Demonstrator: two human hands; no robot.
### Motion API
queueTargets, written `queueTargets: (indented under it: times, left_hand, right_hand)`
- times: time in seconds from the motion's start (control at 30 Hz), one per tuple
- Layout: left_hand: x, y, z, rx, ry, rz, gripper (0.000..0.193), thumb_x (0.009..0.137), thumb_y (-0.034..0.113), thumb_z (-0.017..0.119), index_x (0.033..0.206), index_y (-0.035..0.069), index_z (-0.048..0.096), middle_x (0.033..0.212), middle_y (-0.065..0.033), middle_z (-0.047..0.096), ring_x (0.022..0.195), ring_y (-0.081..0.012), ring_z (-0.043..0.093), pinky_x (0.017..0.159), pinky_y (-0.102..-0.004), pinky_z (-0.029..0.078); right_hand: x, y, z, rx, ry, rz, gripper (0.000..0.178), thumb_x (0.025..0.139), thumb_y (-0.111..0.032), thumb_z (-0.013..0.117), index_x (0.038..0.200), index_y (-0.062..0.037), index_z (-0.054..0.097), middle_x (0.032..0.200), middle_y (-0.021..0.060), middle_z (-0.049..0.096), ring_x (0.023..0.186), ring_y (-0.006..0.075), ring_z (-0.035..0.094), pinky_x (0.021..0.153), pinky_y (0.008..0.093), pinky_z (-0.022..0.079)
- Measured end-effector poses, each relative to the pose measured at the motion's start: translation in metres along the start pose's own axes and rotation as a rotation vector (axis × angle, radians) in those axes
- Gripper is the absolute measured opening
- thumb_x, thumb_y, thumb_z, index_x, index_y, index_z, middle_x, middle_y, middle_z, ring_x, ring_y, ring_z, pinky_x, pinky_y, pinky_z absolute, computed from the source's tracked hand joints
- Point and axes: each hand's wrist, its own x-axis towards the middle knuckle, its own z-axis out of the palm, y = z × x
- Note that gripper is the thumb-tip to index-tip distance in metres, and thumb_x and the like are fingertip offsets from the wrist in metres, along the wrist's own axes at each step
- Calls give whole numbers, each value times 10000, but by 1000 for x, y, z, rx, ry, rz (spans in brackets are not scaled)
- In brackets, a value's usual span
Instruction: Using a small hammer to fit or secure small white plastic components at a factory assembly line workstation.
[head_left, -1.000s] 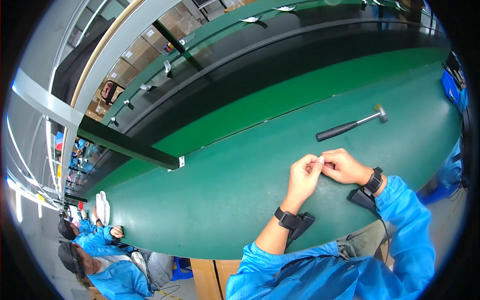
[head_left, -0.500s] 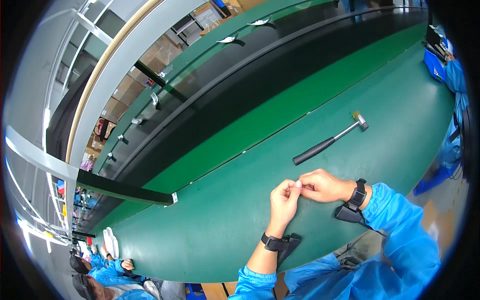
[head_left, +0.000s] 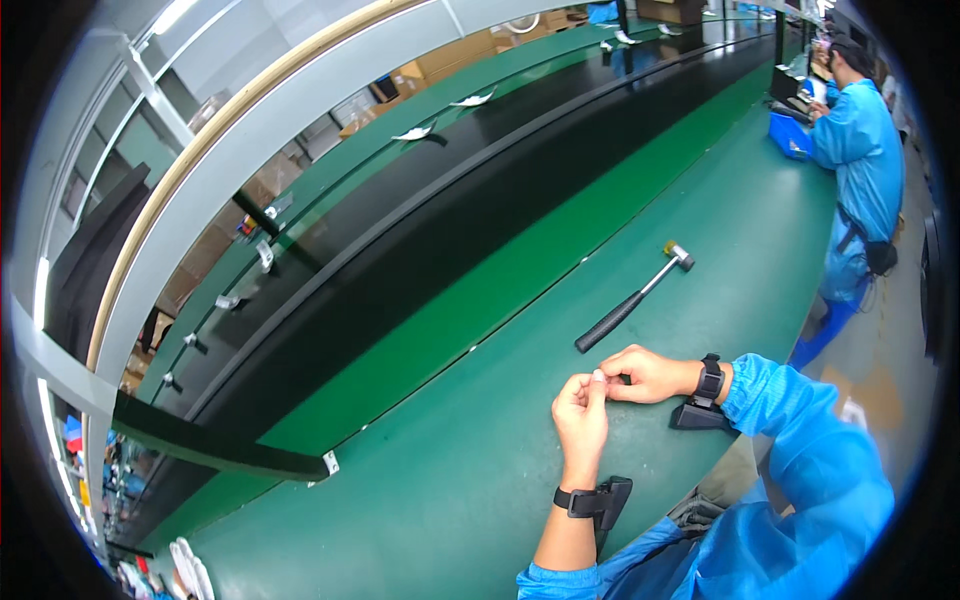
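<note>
My left hand and my right hand meet over the green table. Their thumbs and fingertips press together in a pinch. Whatever lies between the fingertips, if anything, is too small or hidden to make out. Just beyond them a mallet lies on the tabletop, its black grip toward my hands. The mallet's metal shaft runs to a small head with one yellowish face and one dark face. Neither hand touches it. Each wrist wears a black strap with a dark block on it.
The green table borders a long black conveyor belt. A dark post crosses toward the table at the left. White shoe-like items lie at the lower left. A person in blue stands at the far right by a blue bin.
The view has swung to the right and up, so the person in blue now shows more fully. My hands keep the same pinch together, and the mallet lies still.
</note>
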Motion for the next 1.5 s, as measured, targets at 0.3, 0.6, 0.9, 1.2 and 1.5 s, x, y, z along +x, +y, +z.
queueTargets:
  times: [0.3, 0.6, 0.9, 1.2, 1.5]
  left_hand:
    - [3, -18, -6, -12, 75, -11, 156, 905, 129, 591, 776, 42, 592, 585, 58, 488, 478, -10, 368, 418, -181, 260]
    - [-3, 4, -7, -25, 49, -62, 165, 927, 90, 511, 785, 9, 530, 595, 7, 469, 480, -46, 389, 422, -191, 287]
    - [-6, 18, -2, -34, 5, -148, 109, 920, 68, 505, 847, -3, 542, 640, -37, 514, 509, -86, 441, 468, -207, 356]
    - [-13, 31, 12, 39, 54, -172, 145, 941, 110, 497, 860, -2, 541, 638, -24, 473, 506, -82, 410, 462, -198, 334]
    - [-20, 28, 9, 118, 23, -127, 144, 941, 115, 508, 851, 10, 549, 631, -37, 486, 509, -97, 427, 465, -204, 351]
  right_hand:
    - [5, -2, 10, -141, 19, 82, 147, 844, -152, 591, 854, -5, 598, 695, 152, 617, 603, 279, 601, 545, 381, 452]
    - [19, -10, 21, -331, 88, 88, 117, 785, -173, 580, 802, -65, 622, 703, 144, 651, 661, 347, 628, 591, 434, 504]
    - [14, -3, 16, -230, 142, 24, 138, 775, -169, 601, 750, -36, 576, 669, 137, 619, 647, 337, 602, 546, 437, 445]
    - [15, 2, 14, -156, 125, -54, 145, 807, -152, 575, 757, -16, 568, 638, 129, 603, 627, 329, 592, 549, 432, 436]
    - [8, -1, 14, -123, 83, -58, 135, 794, -129, 543, 771, -10, 602, 681, 138, 636, 661, 323, 613, 579, 423, 460]
